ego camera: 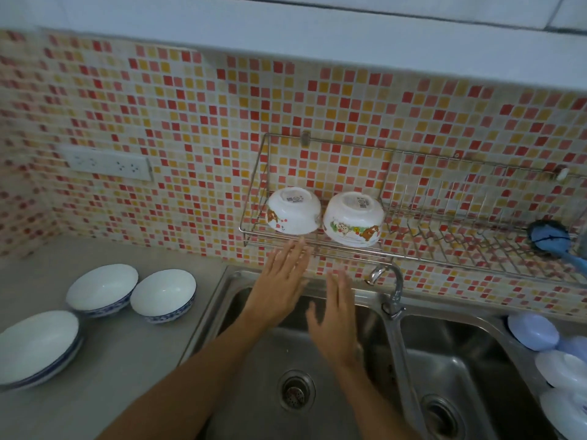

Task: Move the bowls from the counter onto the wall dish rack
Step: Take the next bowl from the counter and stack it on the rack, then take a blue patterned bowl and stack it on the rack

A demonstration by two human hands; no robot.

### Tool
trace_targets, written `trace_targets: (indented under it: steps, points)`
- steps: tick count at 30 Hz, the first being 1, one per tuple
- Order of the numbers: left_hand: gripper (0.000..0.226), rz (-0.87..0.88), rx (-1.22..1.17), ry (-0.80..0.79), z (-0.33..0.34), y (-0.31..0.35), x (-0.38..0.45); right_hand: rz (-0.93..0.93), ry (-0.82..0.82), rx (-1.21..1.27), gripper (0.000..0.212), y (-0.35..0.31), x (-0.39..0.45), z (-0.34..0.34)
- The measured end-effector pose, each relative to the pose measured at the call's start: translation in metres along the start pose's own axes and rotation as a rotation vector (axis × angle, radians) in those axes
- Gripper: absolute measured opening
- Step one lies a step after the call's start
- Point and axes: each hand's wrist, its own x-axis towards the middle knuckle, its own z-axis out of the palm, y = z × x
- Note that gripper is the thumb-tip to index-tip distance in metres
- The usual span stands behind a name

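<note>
Two white cartoon-printed bowls, the left bowl (pixel 293 211) and the right bowl (pixel 353 218), rest upside down on the left part of the wire wall dish rack (pixel 422 252). On the grey counter stand two white bowls with blue rims, one (pixel 102 290) beside the other (pixel 163 295). A stack of wider blue-rimmed bowls (pixel 37 347) sits at the left edge. My left hand (pixel 279 287) hovers just below the rack with fingers spread and empty. My right hand (pixel 336 319) is open over the sink, holding nothing.
A double steel sink (pixel 317 389) lies under both hands, with a tap (pixel 392 287) between the basins. A blue brush (pixel 552 241) lies at the rack's right end. Pale lidded containers (pixel 533 331) sit at the right. A wall socket (pixel 109 163) is on the left tiles.
</note>
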Motion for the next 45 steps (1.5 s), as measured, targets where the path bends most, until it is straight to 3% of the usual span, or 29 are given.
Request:
trace_targets:
  steps: [3, 8, 11, 13, 17, 21, 26, 31, 36, 40, 45]
  points:
    - [0.061, -0.163, -0.034, -0.099, 0.01, -0.027, -0.045, 0.031, -0.18, 0.044, 0.078, -0.012, -0.033, 0.037]
    - [0.078, -0.68, -0.16, -0.138, 0.008, -0.099, -0.135, -0.004, -0.43, 0.093, 0.065, -0.056, -0.065, 0.09]
    - [0.063, -0.949, -0.264, -0.073, -0.005, -0.14, -0.164, 0.023, -0.53, 0.115, 0.066, -0.096, -0.064, 0.113]
    - [0.053, -1.037, -0.319, -0.062, -0.01, -0.169, -0.175, 0.046, -0.572, 0.136, 0.068, -0.127, -0.058, 0.129]
    - [0.045, -1.093, -0.396, -0.052, -0.01, -0.202, -0.18, 0.146, -0.616, 0.246, 0.07, -0.176, -0.037, 0.153]
    - [0.052, -1.221, -0.673, -0.075, 0.001, -0.223, -0.18, 0.298, -0.676, 0.349, 0.074, -0.215, -0.01, 0.181]
    - [0.058, -1.278, -0.79, 0.089, 0.011, -0.234, -0.18, 0.507, -0.699, 0.372, 0.077, -0.236, 0.011, 0.217]
    - [0.054, -1.288, -1.059, -0.08, 0.024, -0.255, -0.186, 0.669, -0.691, 0.415, 0.061, -0.239, 0.009, 0.236]
    - [0.07, -1.344, -1.245, -0.134, 0.028, -0.269, -0.187, 0.697, -0.642, 0.525, 0.057, -0.229, -0.005, 0.235]
    - [0.06, -1.386, -1.45, -0.117, 0.015, -0.261, -0.179, 0.695, -0.604, 0.592, 0.056, -0.218, -0.017, 0.206]
    - [0.058, -1.255, -1.629, -0.084, -0.015, -0.231, -0.164, 0.674, -0.548, 0.664, 0.051, -0.217, -0.022, 0.149]
